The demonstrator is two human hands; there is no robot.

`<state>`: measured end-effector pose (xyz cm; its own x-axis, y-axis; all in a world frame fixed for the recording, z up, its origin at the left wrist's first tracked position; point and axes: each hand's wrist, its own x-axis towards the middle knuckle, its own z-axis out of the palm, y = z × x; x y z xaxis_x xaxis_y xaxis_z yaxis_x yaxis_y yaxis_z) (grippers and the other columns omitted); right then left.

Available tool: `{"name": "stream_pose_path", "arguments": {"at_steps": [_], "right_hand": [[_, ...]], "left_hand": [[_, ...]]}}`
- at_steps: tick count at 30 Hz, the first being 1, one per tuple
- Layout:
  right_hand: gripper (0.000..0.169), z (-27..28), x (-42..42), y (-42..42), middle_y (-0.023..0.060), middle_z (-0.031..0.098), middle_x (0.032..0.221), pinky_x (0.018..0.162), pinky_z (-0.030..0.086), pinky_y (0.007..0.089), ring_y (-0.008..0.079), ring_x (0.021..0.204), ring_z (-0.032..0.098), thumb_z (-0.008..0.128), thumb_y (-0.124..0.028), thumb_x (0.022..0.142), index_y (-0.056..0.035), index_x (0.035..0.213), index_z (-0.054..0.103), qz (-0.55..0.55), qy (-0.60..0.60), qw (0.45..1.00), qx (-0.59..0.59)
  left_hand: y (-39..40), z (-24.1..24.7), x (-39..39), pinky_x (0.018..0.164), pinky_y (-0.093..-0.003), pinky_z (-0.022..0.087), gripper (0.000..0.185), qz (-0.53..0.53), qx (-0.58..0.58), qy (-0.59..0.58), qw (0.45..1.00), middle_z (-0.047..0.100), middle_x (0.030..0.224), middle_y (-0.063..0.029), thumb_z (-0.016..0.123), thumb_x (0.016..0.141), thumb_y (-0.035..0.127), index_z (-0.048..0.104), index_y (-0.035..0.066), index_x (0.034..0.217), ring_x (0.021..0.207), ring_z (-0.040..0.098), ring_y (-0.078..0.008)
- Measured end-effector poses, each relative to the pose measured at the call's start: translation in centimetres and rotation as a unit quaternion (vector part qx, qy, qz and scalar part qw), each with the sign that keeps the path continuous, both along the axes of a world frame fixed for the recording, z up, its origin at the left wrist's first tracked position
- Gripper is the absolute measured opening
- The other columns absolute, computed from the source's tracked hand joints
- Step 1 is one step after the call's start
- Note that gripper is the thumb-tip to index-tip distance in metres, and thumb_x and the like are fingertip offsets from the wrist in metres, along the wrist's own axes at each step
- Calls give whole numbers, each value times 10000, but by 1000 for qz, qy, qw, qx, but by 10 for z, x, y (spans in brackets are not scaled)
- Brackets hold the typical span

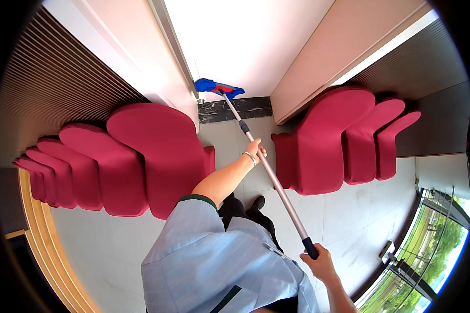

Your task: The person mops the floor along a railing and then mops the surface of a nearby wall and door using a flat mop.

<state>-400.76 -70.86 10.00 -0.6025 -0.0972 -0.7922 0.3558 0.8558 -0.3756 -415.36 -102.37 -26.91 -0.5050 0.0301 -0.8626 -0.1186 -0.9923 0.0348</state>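
A flat mop's long metal pole [279, 188] slants from the lower right up to its head. My left hand [255, 151], with a bangle at the wrist, grips the pole around its middle. Around the dark grip at the pole's near end closes my right hand [317, 260]. The mop head [222, 89], a red plate with a blue cloth pad, lies on the bright floor just past a black marble threshold [235, 109], close to the doorway's left side. Part of the pad's underside is hidden.
Red covered chairs [172, 168] line the wall on the left, and more red chairs [321, 156] stand on the right. A door leaf [141, 47] with a metal stopper flanks the doorway. Grey floor tiles [337, 219] lie around my feet; windows are at the lower right.
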Motion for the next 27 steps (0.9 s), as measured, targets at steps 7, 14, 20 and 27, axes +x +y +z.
{"name": "stream_pose_path", "arguments": {"at_steps": [7,14,20,27], "right_hand": [[327,-56,37,16,131,602,590,556,462,424,333,563,610,725,-310,752,-62,913,585,119,124,981,94],[351,-79,111,77,106,592,555,505,469,393,295,502,609,730,-339,741,-86,919,563,148,240,945,164],[330,-91,176,147,132,609,622,549,470,401,294,568,620,695,-354,775,-66,901,596,78,258,941,203],[331,-149,228,209,177,641,724,620,474,425,327,673,632,652,-372,813,-52,897,636,-125,249,945,171]], "left_hand": [[12,-15,8,439,-373,420,445,-135,-65,-104,983,423,675,-83,641,823,328,377,129,1121,483,453,-200],[67,16,14,463,-385,432,360,-202,-93,-66,973,415,636,-60,638,803,280,413,83,1003,480,425,-186],[141,70,46,463,-409,382,232,-178,-38,-7,983,384,576,-55,587,812,229,412,86,759,453,398,-193],[176,173,77,484,-376,366,354,-242,-12,71,968,333,521,-8,582,854,311,357,155,630,446,376,-170]]}}
